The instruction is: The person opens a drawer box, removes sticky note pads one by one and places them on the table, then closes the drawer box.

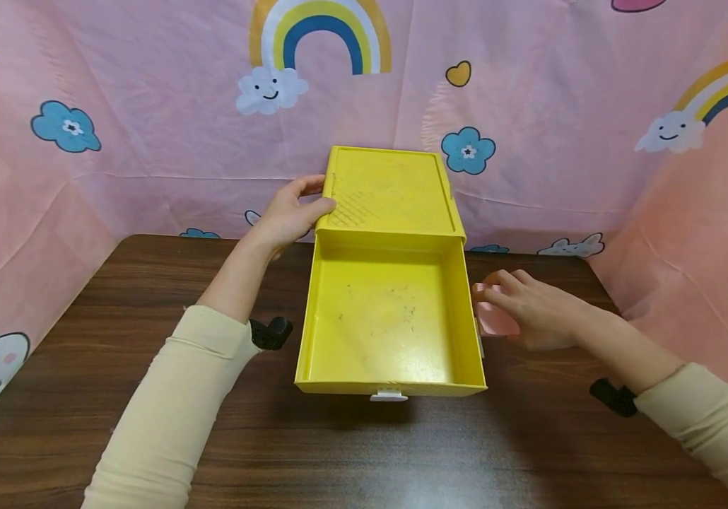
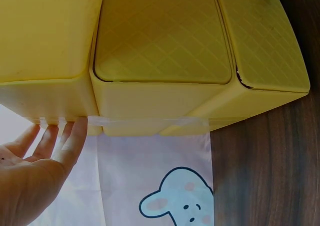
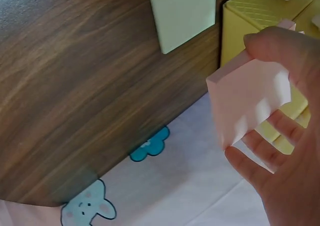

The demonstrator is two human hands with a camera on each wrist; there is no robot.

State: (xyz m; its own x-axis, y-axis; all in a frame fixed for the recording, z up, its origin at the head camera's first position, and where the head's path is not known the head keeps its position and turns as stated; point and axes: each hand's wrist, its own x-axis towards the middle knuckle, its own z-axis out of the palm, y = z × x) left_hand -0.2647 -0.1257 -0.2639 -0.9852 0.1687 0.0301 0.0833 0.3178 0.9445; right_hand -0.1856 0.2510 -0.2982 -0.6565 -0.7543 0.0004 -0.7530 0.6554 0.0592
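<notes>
A small yellow plastic drawer cabinet (image 1: 396, 189) stands at the back of the wooden table, with its top drawer (image 1: 379, 318) pulled far out toward me. The drawer is bare inside apart from dark specks, and has a white knob (image 1: 389, 396) on its front. My left hand (image 1: 290, 215) touches the cabinet's left side, thumb on the top edge; in the left wrist view its fairly straight fingers (image 2: 72, 143) rest against the side. Right of the drawer, my right hand (image 1: 532, 311) holds a pink sticky-note pad (image 3: 252, 98) between thumb and fingers, above the table.
A pale green sticky-note pad (image 3: 185, 18) lies on the dark wooden table (image 1: 211, 438) beside the cabinet, mostly hidden by the drawer in the head view. Pink printed cloth (image 1: 173, 127) hangs behind and at both sides. The open drawer overhangs the table.
</notes>
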